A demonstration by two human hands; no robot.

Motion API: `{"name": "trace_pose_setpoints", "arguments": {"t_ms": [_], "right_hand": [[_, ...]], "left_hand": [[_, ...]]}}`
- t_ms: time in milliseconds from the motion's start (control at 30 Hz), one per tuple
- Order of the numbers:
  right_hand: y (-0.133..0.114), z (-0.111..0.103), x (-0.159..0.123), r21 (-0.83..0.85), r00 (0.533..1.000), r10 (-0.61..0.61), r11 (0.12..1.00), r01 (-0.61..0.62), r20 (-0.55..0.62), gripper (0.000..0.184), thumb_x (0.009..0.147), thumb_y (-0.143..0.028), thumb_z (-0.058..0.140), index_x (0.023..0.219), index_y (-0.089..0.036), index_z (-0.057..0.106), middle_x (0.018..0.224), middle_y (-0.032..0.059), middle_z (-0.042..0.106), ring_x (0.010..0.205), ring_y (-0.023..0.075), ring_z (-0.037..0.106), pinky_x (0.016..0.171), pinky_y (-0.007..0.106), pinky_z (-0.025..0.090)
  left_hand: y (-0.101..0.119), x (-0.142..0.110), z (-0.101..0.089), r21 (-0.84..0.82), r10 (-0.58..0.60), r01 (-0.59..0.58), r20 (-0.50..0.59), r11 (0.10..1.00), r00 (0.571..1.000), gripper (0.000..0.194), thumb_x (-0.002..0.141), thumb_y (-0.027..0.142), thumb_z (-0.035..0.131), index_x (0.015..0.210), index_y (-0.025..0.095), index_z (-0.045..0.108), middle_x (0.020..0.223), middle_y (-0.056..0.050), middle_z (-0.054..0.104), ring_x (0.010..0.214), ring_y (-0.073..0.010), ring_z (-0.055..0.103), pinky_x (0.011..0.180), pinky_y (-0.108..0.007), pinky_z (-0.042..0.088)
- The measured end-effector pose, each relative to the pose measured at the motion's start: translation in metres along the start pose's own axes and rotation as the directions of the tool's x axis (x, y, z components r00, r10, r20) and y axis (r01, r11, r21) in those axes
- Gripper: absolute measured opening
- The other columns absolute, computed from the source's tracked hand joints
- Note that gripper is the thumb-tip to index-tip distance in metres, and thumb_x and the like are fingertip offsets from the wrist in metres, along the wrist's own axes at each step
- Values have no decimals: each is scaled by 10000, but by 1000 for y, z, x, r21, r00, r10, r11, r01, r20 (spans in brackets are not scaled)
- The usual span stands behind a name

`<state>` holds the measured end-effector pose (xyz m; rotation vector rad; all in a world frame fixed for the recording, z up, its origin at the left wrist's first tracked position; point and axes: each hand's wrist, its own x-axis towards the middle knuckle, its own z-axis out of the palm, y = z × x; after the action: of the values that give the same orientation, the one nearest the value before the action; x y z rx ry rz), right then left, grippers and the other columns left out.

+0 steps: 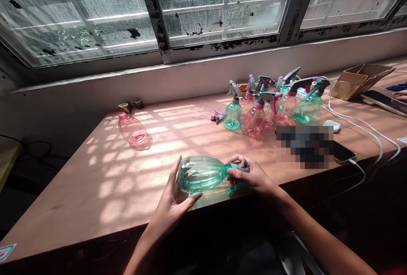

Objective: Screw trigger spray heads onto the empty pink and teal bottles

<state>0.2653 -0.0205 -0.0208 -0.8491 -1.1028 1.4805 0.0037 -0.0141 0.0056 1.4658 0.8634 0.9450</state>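
A clear green spray bottle (203,174) lies on its side near the front edge of the wooden table (104,181). My left hand (173,198) cups its base, fingers and thumb wrapped round it. My right hand (251,175) is closed on the grey and green trigger head (242,166) at the bottle's neck. Both hands hold the bottle just above the table surface.
Several assembled green and pink spray bottles (270,103) stand at the back right. A headless pink bottle (132,130) lies at the back left, with two small caps (131,105) behind it. A cardboard box (361,79), phones (341,152), white cables and another person's fingers (401,94) are on the right.
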Motion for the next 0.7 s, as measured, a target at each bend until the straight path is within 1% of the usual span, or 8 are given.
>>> {"name": "trace_pose_setpoints", "arguments": {"t_ms": [133,267,333,433,533,600,700], "right_hand": [[-1,0,2,1,1000,4,1000,-4,-5,294,817,-339,812,974,-185,617,655,-29,729,552,135,685,571,260,572],[-3,0,3,0,1000,4,1000,-4,-9,303,801,-341,820,959,-183,616,667,-19,740,546,137,690,566,251,561],[-5,0,2,0,1000,6,1000,-6,-12,309,798,-349,820,956,-186,610,655,-24,738,540,137,690,568,249,559],[-8,1,1,-1,1000,11,1000,-11,-17,322,788,-362,823,954,-188,608,617,-36,728,535,140,688,573,253,562],[-9,2,1,1,1000,18,1000,-18,-22,342,769,-377,834,946,-189,609,617,-39,726,535,144,688,571,262,565],[-9,2,1,4,999,23,1000,-22,-28,349,763,-380,839,949,-189,613,646,-32,735,538,143,688,570,261,561],[-7,0,0,4,999,37,999,-37,-31,340,774,-375,835,961,-192,618,663,-23,742,541,152,696,567,264,556]], "left_hand": [[1,0,1,8,3,-3,-24,1000,1000,904,858,240,756,1556,424,212,1630,-43,346,1473,-299,372,1188,-442,372],[4,1,2,17,-25,26,-42,1000,999,936,853,266,757,1568,423,173,1626,-50,359,1457,-307,401,1173,-449,393],[6,1,2,41,-26,29,-50,999,998,967,836,290,773,1573,420,161,1624,-48,364,1469,-319,377,1184,-461,374],[8,1,2,116,-29,39,-86,992,996,935,826,332,780,1573,390,220,1629,-49,363,1499,-336,311,1222,-470,304],[7,2,2,123,-53,65,-98,990,994,874,834,371,767,1565,349,287,1611,-69,398,1477,-360,351,1226,-493,293],[6,3,2,100,-54,63,-88,993,995,910,811,365,791,1564,361,282,1617,-61,386,1474,-365,355,1221,-497,300],[2,3,0,62,-54,58,-66,996,996,978,794,321,814,1567,418,223,1638,-34,344,1490,-353,328,1206,-483,328]]}}
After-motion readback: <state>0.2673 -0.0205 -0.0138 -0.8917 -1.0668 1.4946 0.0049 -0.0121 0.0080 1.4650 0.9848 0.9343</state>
